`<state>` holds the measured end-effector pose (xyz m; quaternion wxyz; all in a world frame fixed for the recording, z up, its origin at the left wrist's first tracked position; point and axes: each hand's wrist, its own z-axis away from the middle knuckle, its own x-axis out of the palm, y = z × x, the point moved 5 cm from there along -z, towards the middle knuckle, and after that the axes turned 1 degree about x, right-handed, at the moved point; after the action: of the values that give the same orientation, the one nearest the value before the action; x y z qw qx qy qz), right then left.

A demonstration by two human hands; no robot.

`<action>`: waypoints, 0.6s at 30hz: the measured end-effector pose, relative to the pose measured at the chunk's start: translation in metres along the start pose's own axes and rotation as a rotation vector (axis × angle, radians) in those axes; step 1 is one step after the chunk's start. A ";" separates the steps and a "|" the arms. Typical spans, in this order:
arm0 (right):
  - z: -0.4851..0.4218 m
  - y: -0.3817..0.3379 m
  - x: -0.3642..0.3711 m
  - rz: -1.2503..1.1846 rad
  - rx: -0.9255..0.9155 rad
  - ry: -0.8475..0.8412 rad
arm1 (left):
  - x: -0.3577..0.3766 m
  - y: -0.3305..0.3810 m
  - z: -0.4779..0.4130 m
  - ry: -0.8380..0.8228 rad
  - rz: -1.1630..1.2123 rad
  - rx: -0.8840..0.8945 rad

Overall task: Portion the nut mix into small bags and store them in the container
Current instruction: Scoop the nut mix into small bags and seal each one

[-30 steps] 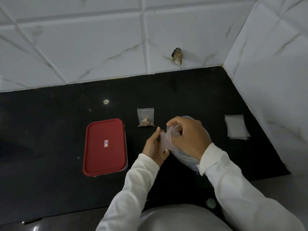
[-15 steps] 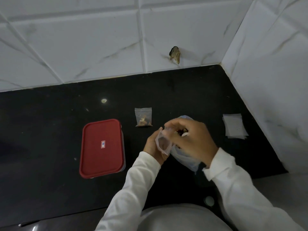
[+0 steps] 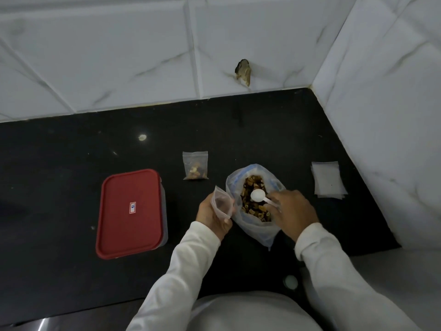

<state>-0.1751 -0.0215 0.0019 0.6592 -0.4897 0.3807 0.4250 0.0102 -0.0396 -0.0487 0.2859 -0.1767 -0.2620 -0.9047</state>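
**A:** Why does the left hand [image 3: 213,215] pinch that small bag [image 3: 223,204] just left of the big bag [image 3: 260,232]?

**B:** I think it's so the mouth is open and close by. Then the nuts only have a short trip. The small bag looks empty.

**A:** And the right hand [image 3: 292,211]?

**B:** Its fingers hold the handle of the white scoop [image 3: 257,195]. The round end sits over the nut mix [image 3: 253,209] inside the big bag. The hands are apart, one on each side of the big bag.

**A:** Are there nuts in the scoop?

**B:** It looks bare, but it's dim, so I'm not sure.

**A:** Why is the red-lidded container [image 3: 130,212] off to the left of the big bag?

**B:** It's probably waiting for the bags. Its lid is on, so I can't see inside.

**A:** What's behind?

**B:** A filled small bag [image 3: 195,166] lies flat behind the big bag, a bit left. It's likely done. A stack of empty bags [image 3: 328,179] sits right of the big bag, handy to grab.

**A:** And that brown thing [image 3: 243,72] on the wall [image 3: 119,56], far behind the big bag?

**B:** I can't tell what it is.
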 end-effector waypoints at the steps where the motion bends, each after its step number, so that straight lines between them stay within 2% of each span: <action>1: -0.002 0.000 0.004 0.014 0.003 -0.013 | -0.001 -0.002 0.001 -0.011 0.009 -0.062; 6: -0.009 0.006 0.015 -0.061 0.041 -0.028 | -0.008 -0.011 -0.010 -0.058 0.035 -0.164; 9: -0.008 0.006 0.012 -0.192 0.040 0.054 | -0.003 -0.016 -0.010 -0.062 0.055 -0.190; 13: -0.003 0.013 -0.003 -0.120 0.049 0.178 | 0.001 -0.025 -0.017 -0.094 0.150 -0.219; 18: 0.004 0.015 -0.001 -0.050 0.010 0.103 | 0.002 -0.031 -0.026 -0.139 0.153 -0.201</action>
<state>-0.1894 -0.0156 -0.0013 0.6515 -0.5170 0.4041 0.3808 -0.0146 -0.0338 -0.0806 0.3162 -0.2860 -0.1750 -0.8875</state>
